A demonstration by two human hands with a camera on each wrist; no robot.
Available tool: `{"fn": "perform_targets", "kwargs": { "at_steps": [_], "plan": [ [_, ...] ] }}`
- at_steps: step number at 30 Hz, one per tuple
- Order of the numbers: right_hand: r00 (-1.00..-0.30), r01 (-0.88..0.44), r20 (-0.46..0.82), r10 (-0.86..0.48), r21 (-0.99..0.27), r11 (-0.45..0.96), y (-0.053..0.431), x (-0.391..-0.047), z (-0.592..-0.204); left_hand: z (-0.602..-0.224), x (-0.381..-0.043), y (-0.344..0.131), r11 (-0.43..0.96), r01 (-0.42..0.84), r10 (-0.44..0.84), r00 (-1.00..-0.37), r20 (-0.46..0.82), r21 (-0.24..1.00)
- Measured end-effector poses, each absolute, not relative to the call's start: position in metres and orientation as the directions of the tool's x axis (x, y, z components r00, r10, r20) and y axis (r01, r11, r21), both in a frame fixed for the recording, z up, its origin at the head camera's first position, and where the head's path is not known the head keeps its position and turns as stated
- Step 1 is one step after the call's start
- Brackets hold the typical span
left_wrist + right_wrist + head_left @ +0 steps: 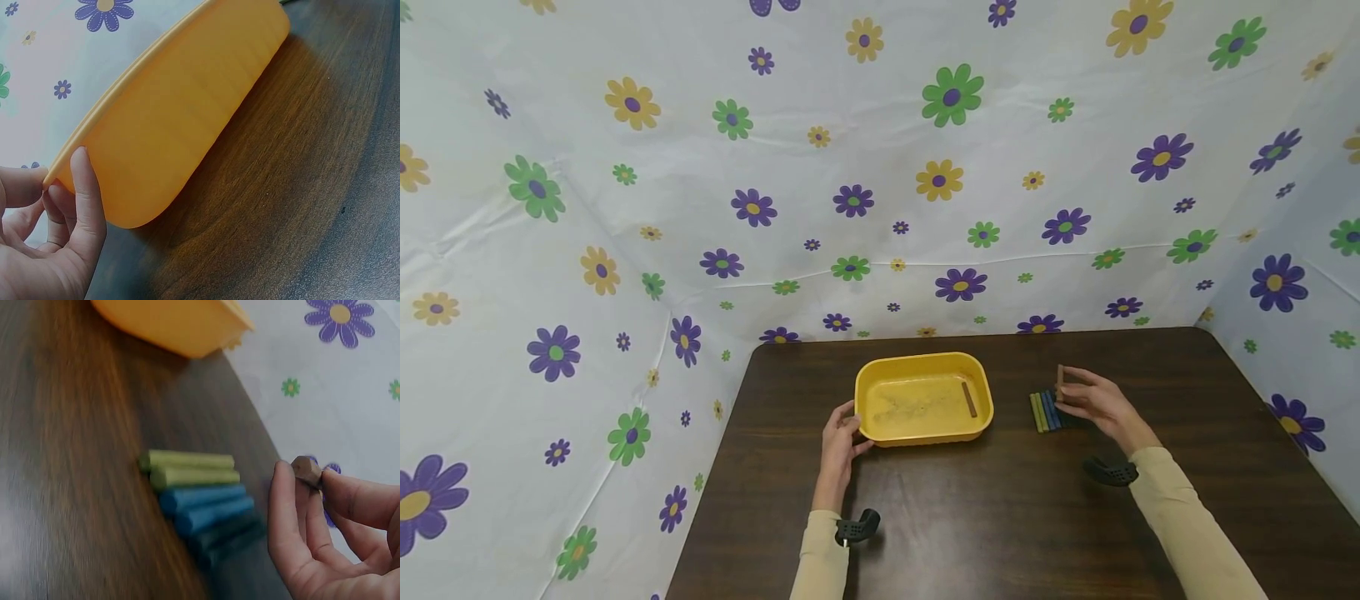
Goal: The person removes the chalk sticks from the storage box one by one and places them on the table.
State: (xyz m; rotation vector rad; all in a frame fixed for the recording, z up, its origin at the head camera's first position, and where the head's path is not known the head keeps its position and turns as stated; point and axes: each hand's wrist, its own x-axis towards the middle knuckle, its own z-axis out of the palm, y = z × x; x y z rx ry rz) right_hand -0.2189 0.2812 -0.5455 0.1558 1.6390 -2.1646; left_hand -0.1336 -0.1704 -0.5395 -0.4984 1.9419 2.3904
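Observation:
My left hand [838, 450] holds the near-left corner of a yellow plastic tray [910, 398]. In the left wrist view, its thumb and fingers pinch the tray's rim [103, 103]. One brown crayon [969, 400] lies inside the tray, toward its right end. To the right, my right hand [1103, 406] pinches another brown crayon [306, 470] between thumb and fingers, held upright above the table. Just left of that hand is a side-by-side row of crayons: olive-green ones [194, 478], blue ones [212, 509] and dark ones [228, 537], the dark ones partly hidden in the head view.
Everything stands on a dark brown wooden table [955, 517]. A white sheet with purple, green and yellow flowers [887, 167] rises behind the table and along both sides. Black wrist bands [859, 527] sit on both forearms.

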Motion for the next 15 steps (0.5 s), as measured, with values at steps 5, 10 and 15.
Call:
{"fn": "perform_targets", "kwargs": {
  "at_steps": [5, 10, 15],
  "plan": [
    [-0.908, 0.385, -0.344, -0.238, -0.91, -0.152, 0.292, -0.216, -0.552, -0.539, -0.133, -0.17, -0.224, -0.211, -0.18, -0.95, -0.254, 0.951],
    [-0.904, 0.391, -0.365, -0.222, -0.917, -0.083, 0.301, -0.215, -0.559, -0.539, -0.132, -0.17, -0.219, -0.206, -0.182, -0.952, -0.247, 0.954],
    [-0.92, 0.325, -0.351, -0.175, -0.932, 0.162, 0.304, -0.213, -0.566, -0.538, -0.131, -0.169, -0.211, -0.2, -0.186, -0.953, -0.241, 0.957]
  ]
}}
